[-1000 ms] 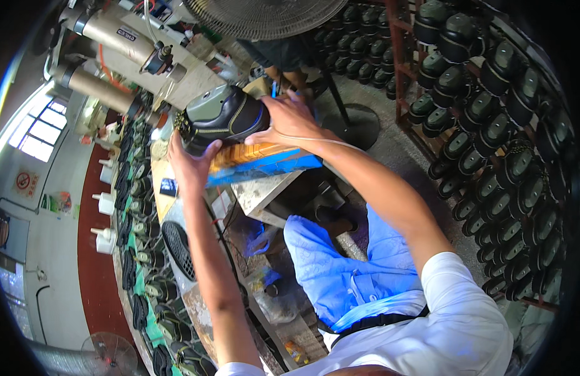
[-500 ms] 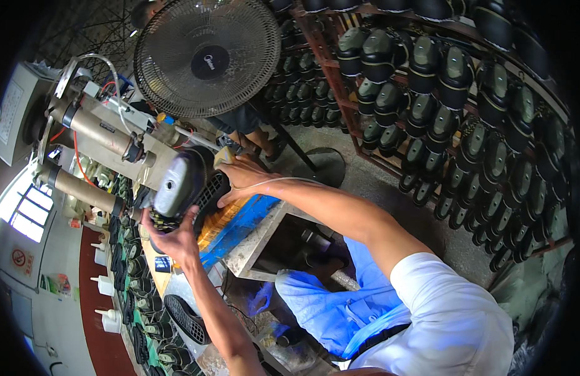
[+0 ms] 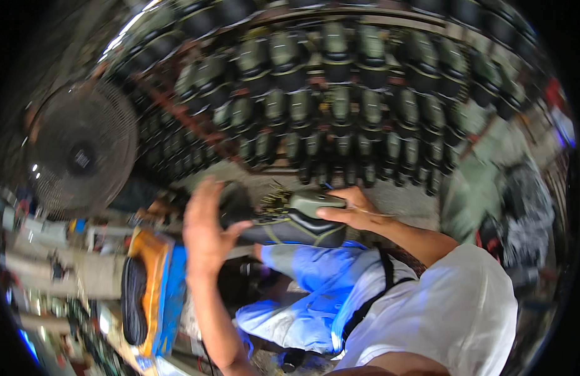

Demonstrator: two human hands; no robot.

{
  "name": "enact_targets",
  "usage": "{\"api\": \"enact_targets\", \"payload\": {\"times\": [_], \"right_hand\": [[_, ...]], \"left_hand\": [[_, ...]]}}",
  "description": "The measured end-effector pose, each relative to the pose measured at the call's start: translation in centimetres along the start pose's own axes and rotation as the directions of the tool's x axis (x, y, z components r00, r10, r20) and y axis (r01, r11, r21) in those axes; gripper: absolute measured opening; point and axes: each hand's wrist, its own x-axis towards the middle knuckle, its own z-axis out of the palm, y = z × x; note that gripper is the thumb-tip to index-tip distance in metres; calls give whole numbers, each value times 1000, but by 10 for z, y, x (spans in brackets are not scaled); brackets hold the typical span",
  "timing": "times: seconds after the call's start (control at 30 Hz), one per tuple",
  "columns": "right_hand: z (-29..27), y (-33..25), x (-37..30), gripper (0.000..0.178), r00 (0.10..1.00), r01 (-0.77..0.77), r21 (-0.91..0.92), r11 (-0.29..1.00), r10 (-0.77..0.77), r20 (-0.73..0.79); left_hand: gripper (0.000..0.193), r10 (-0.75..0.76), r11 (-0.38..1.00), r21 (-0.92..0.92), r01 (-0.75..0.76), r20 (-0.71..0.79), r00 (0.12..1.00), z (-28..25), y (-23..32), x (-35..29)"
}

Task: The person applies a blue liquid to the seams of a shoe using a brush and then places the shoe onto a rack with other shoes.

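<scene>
The right hand (image 3: 351,210) is clamped on the heel end of a black shoe (image 3: 293,232), presumably for firm control; the left hand (image 3: 205,232) spreads around the toe, contact too blurred to tell. The shoe lies lengthwise left to right above blue trousers (image 3: 309,313), toe left. Leftward, an orange block (image 3: 154,282) backs a black sole (image 3: 134,304); shoe rows (image 3: 340,103) hang beyond.

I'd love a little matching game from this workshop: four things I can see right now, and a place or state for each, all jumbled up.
Things:
1. Standing fan
2. Black sole
3. Shoe
4. Left hand

Places and states:
A. Gripped by the right hand
B. Lying on the orange block
C. Open, fingers stretched out
D. Toward the upper left of the picture

Right pairs: 1-D, 2-B, 3-A, 4-C
</scene>
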Motion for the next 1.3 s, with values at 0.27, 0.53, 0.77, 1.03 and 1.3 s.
{"api": "enact_targets", "payload": {"times": [0.27, 0.53, 0.77, 1.03, 1.3], "right_hand": [[-183, 39, -278, 64, 293, -526, 181, 831, 378, -878], [-286, 15, -301, 58, -42, -253, 153, 955, 147, -988], [-393, 83, -178, 96, -213, -562, -65, 825, -220, -952], [-409, 135, -107, 82, 79, -714, -221, 665, -237, -968], [-396, 65, -148, 63, -119, -47, -393, 918, -396, -911]], "left_hand": [[43, -281, 911, 340, 235, 91, 955, -7, -172, -43], [48, -457, 864, 327, 382, 194, 868, -4, -158, -28], [44, -468, 883, 179, 434, 254, 847, -10, -170, -25], [43, -525, 850, 206, 485, 259, 811, -11, -171, -31], [44, -531, 833, 315, 454, 229, 816, -11, -158, -31]]}}
